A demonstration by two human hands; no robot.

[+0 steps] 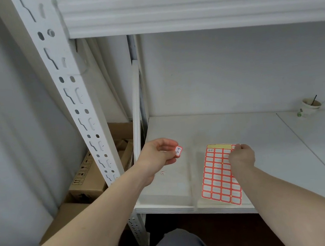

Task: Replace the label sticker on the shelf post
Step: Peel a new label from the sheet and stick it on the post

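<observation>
The left hand (157, 156) is raised over the white shelf (264, 150), its fingers curled to pinch a small red-bordered sticker (178, 151) with "2-3" handwritten on its white face. The sticker stands at the fingertips, clear of the shelf surface and well to the right of the shelf post (76, 105), the white slotted upright that runs down the left side of the rack.

The right hand (241, 156) rests on the upper right part of a sticker sheet (218, 177), a grid of red-framed blank labels with a yellow strip along its top edge. Its fingers are curled at the sheet's top right corner and seem to pinch that corner, though the grip itself is hidden behind the knuckles. One label in the sheet's top left has writing on it. The sheet lies flat near the front edge of the shelf.

A tiny scrap with red marks (162, 172) lies on the shelf just below the left hand. A paper cup (308, 106) with a stick in it stands far back to the right. Cardboard boxes (88, 178) sit on the floor behind the post.
</observation>
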